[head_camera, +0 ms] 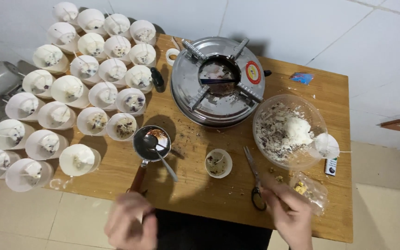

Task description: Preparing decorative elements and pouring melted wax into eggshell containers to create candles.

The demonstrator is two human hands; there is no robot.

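Observation:
My left hand (pixel 130 223) is blurred at the table's near edge, fingers curled, just below the wooden handle of a small metal pot (pixel 151 141). A spoon (pixel 163 159) rests in the pot with dark residue. My right hand (pixel 292 215) hovers over the near right of the table, fingertips pinched together beside the black handles of the scissors (pixel 255 178). I cannot make out whether it holds anything. A crumpled plastic bag (pixel 310 189) with yellow bits lies right by this hand. A small white cup (pixel 218 163) stands between my hands.
Several white cups (pixel 70 88) with wicks and pale filling crowd the wooden table's (pixel 200 194) left side. A round metal stove (pixel 218 81) sits at the back centre. A clear bowl (pixel 289 129) of white chunks and dark flakes stands right. The floor is tiled.

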